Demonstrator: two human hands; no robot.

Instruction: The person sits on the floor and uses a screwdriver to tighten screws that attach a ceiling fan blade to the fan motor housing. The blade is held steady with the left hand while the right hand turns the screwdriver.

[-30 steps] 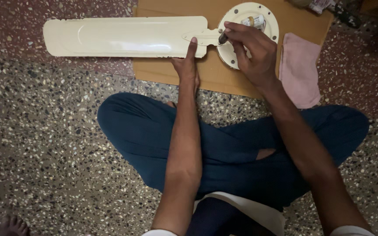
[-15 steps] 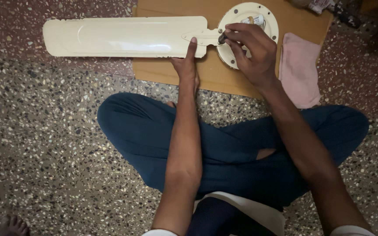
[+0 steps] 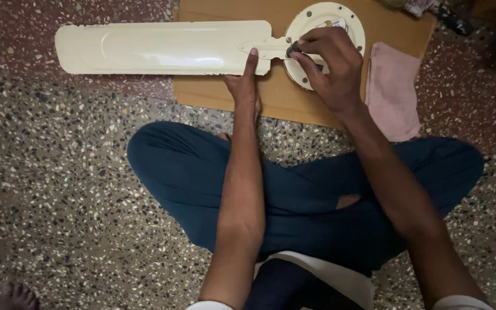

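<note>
A cream ceiling-fan blade lies across the floor, its metal bracket meeting the round cream fan motor on a brown cardboard sheet. My left hand presses flat on the blade's inner end, fingers pointing at the bracket. My right hand is closed around a dark tool handle, held where the bracket joins the motor. The tool's tip is hidden by my fingers.
A pink cloth lies right of the motor, partly on the cardboard. Small objects sit at the top right corner. My crossed legs in dark blue trousers fill the middle. Another person's toes show at the bottom left on speckled terrazzo.
Both hands stay in place on the blade and the motor joint. My right hand shifts only slightly on the tool.
</note>
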